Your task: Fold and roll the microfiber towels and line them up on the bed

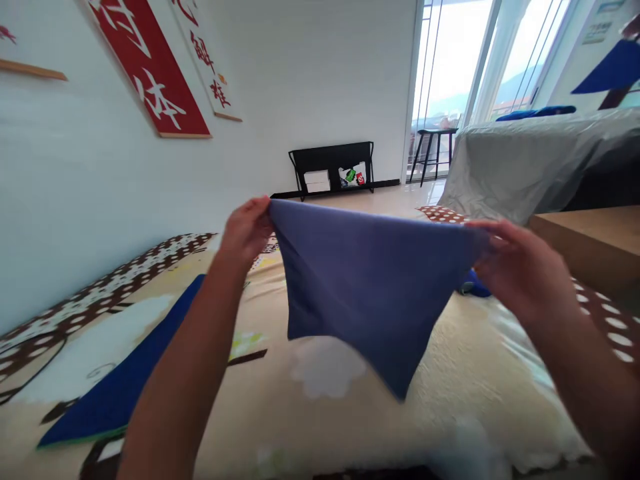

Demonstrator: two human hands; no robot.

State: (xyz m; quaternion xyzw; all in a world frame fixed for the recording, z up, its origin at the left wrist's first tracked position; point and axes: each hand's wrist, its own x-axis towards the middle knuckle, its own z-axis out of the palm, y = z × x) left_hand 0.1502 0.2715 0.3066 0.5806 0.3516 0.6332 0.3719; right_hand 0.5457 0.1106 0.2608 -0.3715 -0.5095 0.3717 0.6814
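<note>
A blue-purple cloth (365, 273) hangs stretched between my two hands above a patterned blanket (320, 427). My left hand (249, 230) pinches its upper left corner. At the upper right corner, my right hand (520, 260) grips the cloth, slightly blurred. The cloth's lower edge hangs loose, with one corner pointing down. On the blanket to the left lies a darker blue cloth (135, 373) with a green edge, partly covered by my left forearm. Behind my right hand, a small blue item (475, 285) rests on the blanket, mostly hidden.
A black rack (333, 160) holding a white box stands against the far wall. At right are a plastic-covered piece of furniture (540, 153) and a wooden surface (595, 227). A dark stool (435, 143) stands by the window. At far right, a person in blue (610, 70) is partly visible.
</note>
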